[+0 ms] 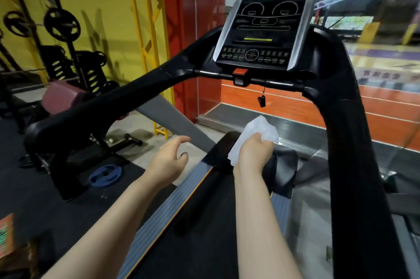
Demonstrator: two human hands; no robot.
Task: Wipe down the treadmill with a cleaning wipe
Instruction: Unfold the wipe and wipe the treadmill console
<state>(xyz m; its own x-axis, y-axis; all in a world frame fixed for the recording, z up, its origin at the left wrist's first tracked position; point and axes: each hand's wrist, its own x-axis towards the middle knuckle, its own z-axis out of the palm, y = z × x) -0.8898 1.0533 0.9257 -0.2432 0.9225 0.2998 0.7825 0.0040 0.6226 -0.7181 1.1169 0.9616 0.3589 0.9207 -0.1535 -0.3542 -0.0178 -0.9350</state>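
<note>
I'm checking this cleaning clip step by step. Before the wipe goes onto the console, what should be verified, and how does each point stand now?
1. Wipe in hand: ok. The right hand grips the crumpled white cleaning wipe.
2. Wipe spread flat for wiping: not ok, it is bunched.
3. Left hand free: ok, open, holding nothing.
4. Black treadmill console with silver frame unobstructed: ok, nothing lies on it.
5. Red safety key in place below the console: ok; its black clip hangs loose.
6. Wipe damp enough: cannot tell.
</note>
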